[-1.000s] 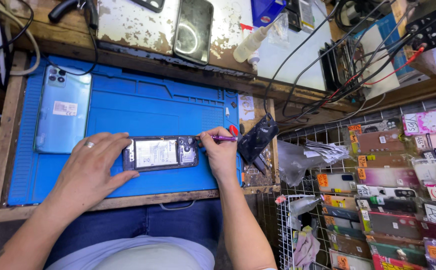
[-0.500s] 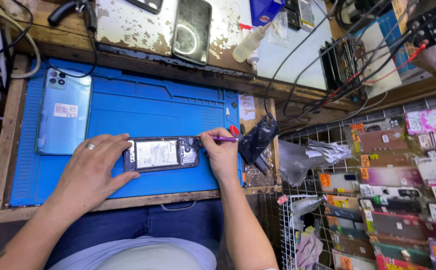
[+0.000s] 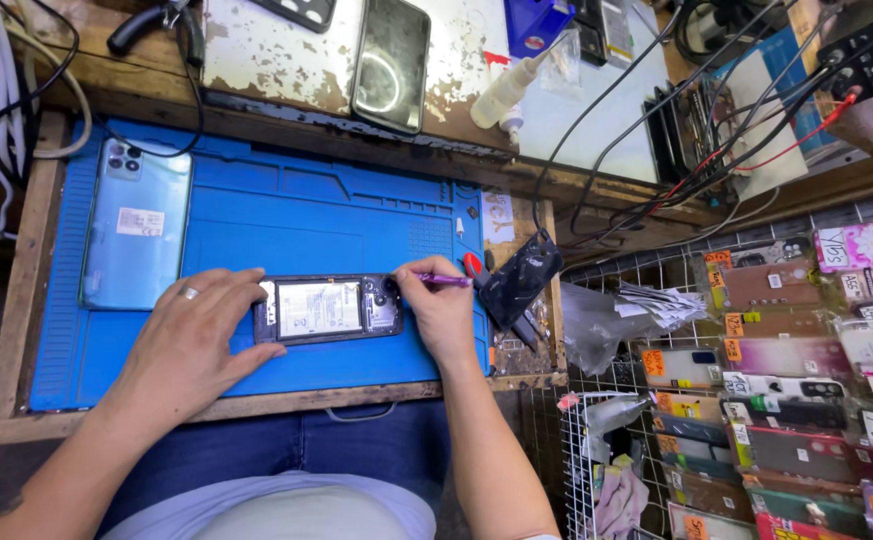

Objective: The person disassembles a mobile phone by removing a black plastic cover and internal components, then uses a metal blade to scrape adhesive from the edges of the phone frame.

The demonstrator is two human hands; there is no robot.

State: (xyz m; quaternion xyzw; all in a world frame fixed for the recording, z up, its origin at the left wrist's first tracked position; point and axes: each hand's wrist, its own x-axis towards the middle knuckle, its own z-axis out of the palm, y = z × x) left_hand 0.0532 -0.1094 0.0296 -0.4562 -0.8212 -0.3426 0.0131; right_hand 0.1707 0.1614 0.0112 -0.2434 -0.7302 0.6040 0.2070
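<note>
An opened phone [image 3: 327, 308] with its back cover off lies flat on the blue work mat [image 3: 287, 215]. My left hand [image 3: 192, 340], a ring on one finger, steadies the phone's left end. My right hand [image 3: 442, 310] is at the phone's right end, gripping a small purple-handled tool [image 3: 445, 281] whose tip sits on the phone's upper right corner. The light blue back cover [image 3: 137, 225] rests on the mat's left side, apart from both hands.
A dark phone [image 3: 390, 62] lies face up on the worn white board behind the mat, next to a white squeeze bottle [image 3: 505, 92]. Cables run along the top right. Black tools [image 3: 519, 283] sit right of the mat. A wire rack of phone cases [image 3: 787, 380] fills the right.
Almost nothing differs: both hands stay on the opened phone, with only a slight shift of the view.
</note>
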